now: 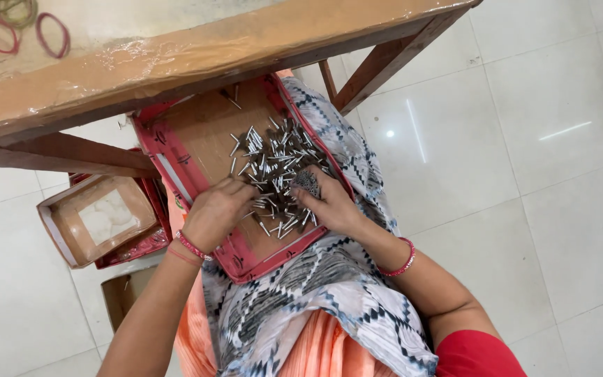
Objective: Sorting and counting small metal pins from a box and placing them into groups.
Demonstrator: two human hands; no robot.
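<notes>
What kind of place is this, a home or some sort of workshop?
Probably a small hand-work shop or a home workspace. A shallow red-rimmed box lid on the person's lap holds a heap of small grey sticks, rubber bands lie on a plastic-covered wooden table, and the floor is plain white tile.

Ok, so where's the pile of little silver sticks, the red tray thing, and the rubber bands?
Silver sticks (pixel 273 164): head view, middle of the loose pile.
Red tray (pixel 149 143): head view, its red left rim.
Rubber bands (pixel 54 35): head view, on a red band on the table, top left.
</notes>
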